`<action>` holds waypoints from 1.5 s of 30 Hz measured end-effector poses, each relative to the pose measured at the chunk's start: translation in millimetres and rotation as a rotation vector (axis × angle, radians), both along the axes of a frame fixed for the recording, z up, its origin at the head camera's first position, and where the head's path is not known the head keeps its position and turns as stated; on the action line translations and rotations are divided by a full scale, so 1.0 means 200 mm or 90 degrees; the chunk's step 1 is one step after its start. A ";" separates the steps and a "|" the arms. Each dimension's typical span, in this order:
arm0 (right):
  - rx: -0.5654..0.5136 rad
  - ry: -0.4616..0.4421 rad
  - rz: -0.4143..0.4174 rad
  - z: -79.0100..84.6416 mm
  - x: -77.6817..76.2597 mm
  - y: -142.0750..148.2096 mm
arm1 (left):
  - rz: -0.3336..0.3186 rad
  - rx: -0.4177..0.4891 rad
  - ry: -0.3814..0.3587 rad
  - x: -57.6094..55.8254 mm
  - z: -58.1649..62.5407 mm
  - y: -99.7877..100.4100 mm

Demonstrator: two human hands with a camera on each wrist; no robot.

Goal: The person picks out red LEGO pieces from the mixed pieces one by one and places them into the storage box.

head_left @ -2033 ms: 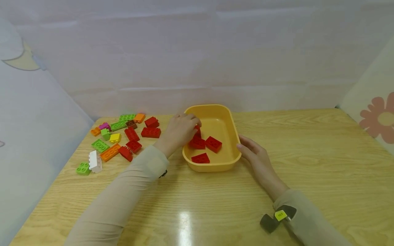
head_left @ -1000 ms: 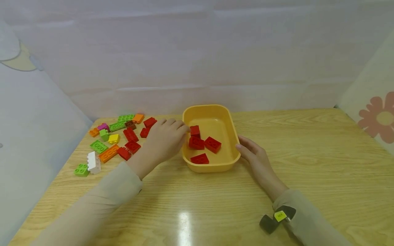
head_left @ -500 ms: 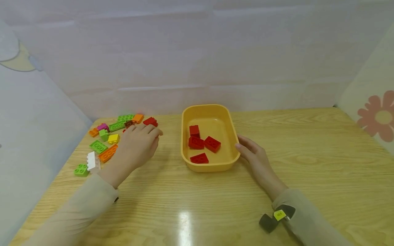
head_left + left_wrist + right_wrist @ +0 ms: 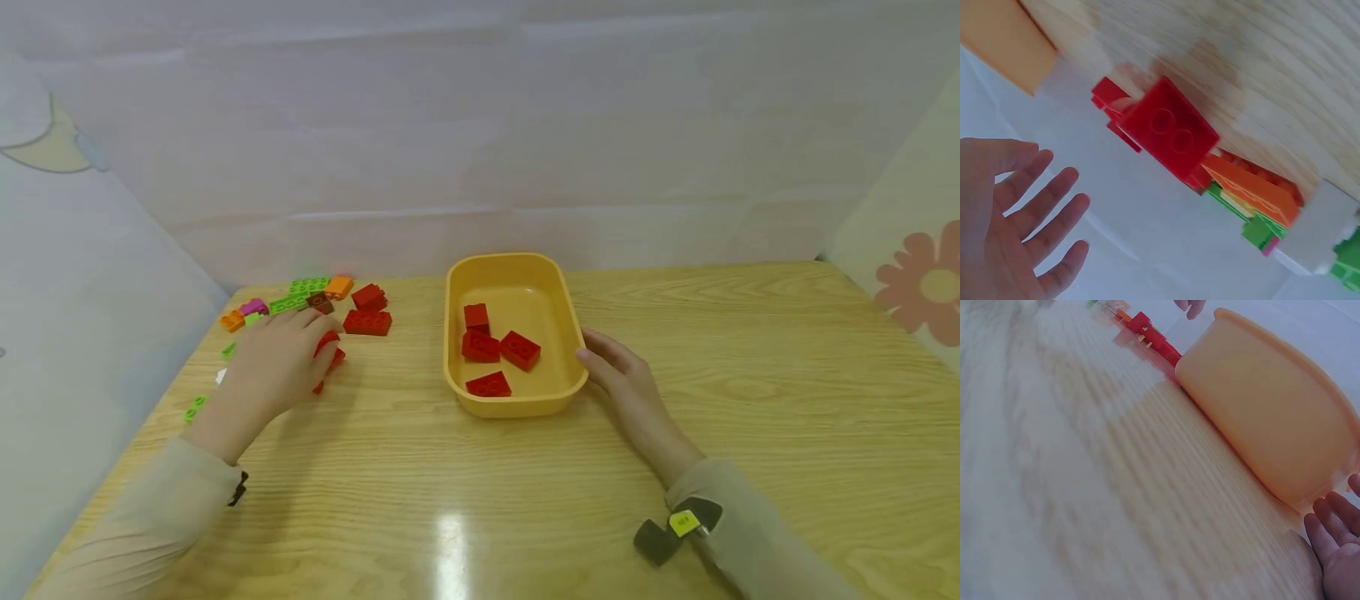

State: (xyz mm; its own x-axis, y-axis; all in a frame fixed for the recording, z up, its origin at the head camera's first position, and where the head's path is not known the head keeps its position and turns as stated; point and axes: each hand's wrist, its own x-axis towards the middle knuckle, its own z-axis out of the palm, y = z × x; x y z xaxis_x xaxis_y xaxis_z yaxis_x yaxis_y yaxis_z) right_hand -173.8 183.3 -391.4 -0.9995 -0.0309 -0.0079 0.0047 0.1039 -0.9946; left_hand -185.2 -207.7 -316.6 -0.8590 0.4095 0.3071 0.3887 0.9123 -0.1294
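Note:
My left hand [image 4: 273, 358] is above the bricks at the left, partly covering them. Its fingers look loosely bent and hold nothing in the left wrist view, close to a red toy brick [image 4: 1169, 128]. The right hand [image 4: 630, 392] rests against the right side of the yellow plastic bin [image 4: 517, 407], thumb at the rim. In the right wrist view its fairly straight fingers [image 4: 1333, 519] lie by the bin's outer wall. Inside the bin are several red bricks [image 4: 520, 351]. Beyond my left hand lie a long red brick [image 4: 367, 322] and another red brick [image 4: 369, 297].
Orange [image 4: 339, 287], green [image 4: 309, 286], brown, magenta and white bricks are scattered at the table's left, some hidden by my left hand. Pale sheets [image 4: 480, 150] stand behind the table [image 4: 712, 358] and at both sides.
My left hand has moved left from the bin to the loose bricks, leaving a red brick in the bin. The right hand and the bin have stayed put.

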 end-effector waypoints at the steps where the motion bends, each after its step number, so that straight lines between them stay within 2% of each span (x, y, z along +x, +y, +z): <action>1: -0.001 -0.001 0.000 0.00 0.00 0.00 | 0.010 -0.004 -0.016 0.00 0.00 -0.02; 7: -0.005 -0.003 0.003 0.00 0.00 0.00 | 0.057 -0.020 -0.079 0.01 -0.01 -0.09; 17: -0.001 0.002 0.008 0.00 0.00 0.00 | 0.120 -0.034 -0.173 0.04 -0.04 -0.13; 24: 0.011 0.005 0.005 0.01 0.00 0.00 | 0.115 -0.011 -0.183 0.06 -0.07 -0.14; 30: 0.018 0.003 0.004 0.01 0.00 0.00 | 0.103 0.004 -0.183 0.05 -0.09 -0.15; 35: 0.017 0.005 -0.001 0.00 0.00 0.01 | 0.083 0.017 -0.179 0.05 -0.10 -0.15; 45: 0.006 0.009 0.000 -0.01 0.00 0.01 | 0.082 0.042 -0.184 0.06 -0.11 -0.14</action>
